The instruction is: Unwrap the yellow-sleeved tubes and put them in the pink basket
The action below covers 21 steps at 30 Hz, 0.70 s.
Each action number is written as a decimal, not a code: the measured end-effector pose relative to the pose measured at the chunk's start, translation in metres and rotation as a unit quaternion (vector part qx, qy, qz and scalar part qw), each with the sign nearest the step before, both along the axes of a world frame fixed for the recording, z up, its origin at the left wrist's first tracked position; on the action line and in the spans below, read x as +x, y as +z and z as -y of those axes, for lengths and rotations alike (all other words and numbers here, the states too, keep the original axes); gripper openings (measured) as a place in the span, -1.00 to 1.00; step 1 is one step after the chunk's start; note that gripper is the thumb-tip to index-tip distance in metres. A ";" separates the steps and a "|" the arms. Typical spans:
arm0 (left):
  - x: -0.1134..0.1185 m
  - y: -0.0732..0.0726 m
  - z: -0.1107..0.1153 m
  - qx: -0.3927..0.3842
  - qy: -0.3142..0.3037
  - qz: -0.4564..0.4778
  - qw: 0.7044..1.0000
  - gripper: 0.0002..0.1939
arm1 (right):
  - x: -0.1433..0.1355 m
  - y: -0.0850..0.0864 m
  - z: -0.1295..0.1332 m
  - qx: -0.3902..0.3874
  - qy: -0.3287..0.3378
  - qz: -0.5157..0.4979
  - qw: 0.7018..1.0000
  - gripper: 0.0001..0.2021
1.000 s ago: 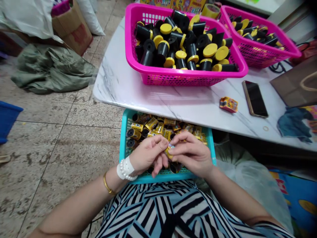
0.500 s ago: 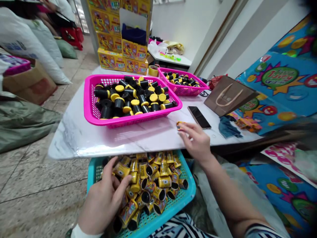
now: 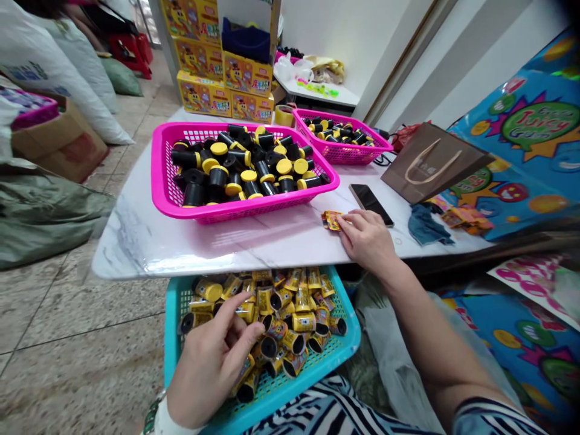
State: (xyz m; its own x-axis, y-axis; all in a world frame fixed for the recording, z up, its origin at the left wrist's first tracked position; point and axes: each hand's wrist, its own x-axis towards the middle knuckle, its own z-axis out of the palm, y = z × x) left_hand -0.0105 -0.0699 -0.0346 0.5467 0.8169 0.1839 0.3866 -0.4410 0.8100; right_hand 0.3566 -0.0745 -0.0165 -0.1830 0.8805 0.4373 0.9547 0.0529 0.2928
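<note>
My right hand (image 3: 368,237) rests on the marble-patterned table (image 3: 194,246), its fingertips on a small stack of yellow-orange printed labels (image 3: 333,220). Below the table edge, my left hand (image 3: 217,356) hovers over a teal basket (image 3: 351,350) of yellow-wrapped cups (image 3: 303,321), thumb and fingers apart with nothing seen between them. A large pink basket (image 3: 244,210) on the table holds black cups with yellow caps (image 3: 218,175).
Behind stand a second pink basket (image 3: 348,156) and stacked yellow boxes (image 3: 206,98). A phone (image 3: 370,204), paper bag (image 3: 430,163) and blue cloth (image 3: 426,225) lie to the right. White sacks (image 3: 67,78) stand on the floor at left.
My right hand has lowered onto the labels, whose printed faces now show. My left hand has shifted right and away from the cup it was at. The view has tilted slightly.
</note>
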 end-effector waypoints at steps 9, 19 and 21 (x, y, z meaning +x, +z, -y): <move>0.030 0.011 0.013 -0.375 0.020 0.152 0.914 -0.59 | -0.091 0.003 0.015 0.141 0.140 -0.077 0.977 -0.95; 0.019 -0.011 -0.003 -0.432 0.104 0.234 0.865 -0.71 | -0.172 -0.010 0.028 -0.006 0.289 -0.312 0.905 -0.77; 0.015 -0.005 -0.005 -0.403 0.079 0.213 0.886 -0.77 | -0.168 -0.001 0.028 -0.075 0.234 -0.440 0.864 -0.68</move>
State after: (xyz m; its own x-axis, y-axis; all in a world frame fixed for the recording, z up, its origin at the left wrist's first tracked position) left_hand 0.0042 -0.0654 -0.0401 0.4342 0.8371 -0.3328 -0.0249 0.3804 0.9245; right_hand 0.1886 -0.1029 -0.0176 -0.1898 0.8591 0.4754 0.6678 0.4679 -0.5789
